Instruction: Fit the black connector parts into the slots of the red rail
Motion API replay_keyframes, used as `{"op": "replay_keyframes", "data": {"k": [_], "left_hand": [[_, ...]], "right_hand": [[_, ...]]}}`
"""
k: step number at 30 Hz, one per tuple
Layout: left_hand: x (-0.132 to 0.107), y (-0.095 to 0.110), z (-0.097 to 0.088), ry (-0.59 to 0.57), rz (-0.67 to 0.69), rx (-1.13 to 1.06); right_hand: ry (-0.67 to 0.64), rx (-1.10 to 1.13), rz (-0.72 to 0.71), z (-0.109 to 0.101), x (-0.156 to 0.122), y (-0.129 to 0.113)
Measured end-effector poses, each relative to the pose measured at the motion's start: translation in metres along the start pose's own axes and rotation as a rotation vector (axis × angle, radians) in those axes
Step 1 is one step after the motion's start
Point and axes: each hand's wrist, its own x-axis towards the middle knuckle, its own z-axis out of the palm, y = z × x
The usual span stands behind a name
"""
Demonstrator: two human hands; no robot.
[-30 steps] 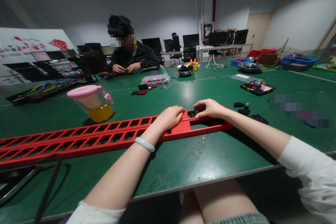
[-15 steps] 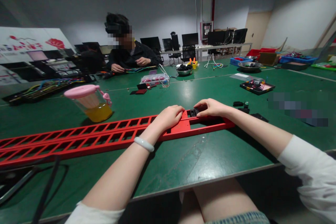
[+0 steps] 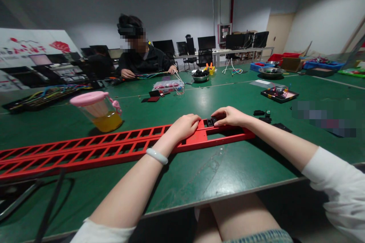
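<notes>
A long red slotted frame lies across the table, with rows of slanted openings along its left part and larger openings at the right. My left hand is on top of it, fingers together and bent over the far rail, holding the frame. Between the thumb and fingers of my right hand is a small black plastic module, at the far opening near the frame's right end. Fingers partly cover the module, so how far it sits in the opening cannot be seen.
Small black parts lie right of my right hand. A pink-lidded jug of yellow liquid stands beyond the frame. A black tray holds wired parts. Across the green table, another person handles coloured wires.
Both my hands and the red frame have hardly moved. Across the table, the other person's hand has shifted right, towards the white cables.
</notes>
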Motion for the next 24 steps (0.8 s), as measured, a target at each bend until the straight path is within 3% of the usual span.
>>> {"op": "replay_keyframes", "data": {"k": [13, 24], "left_hand": [[0.0004, 0.0003, -0.0006, -0.001, 0.000, -0.006], [-0.0001, -0.0008, 0.0004, 0.003, 0.017, 0.011]], "right_hand": [[-0.014, -0.092, 0.044, -0.0033, 0.0049, -0.0025], [0.019, -0.077, -0.009, 0.0029, -0.0022, -0.0097]]}}
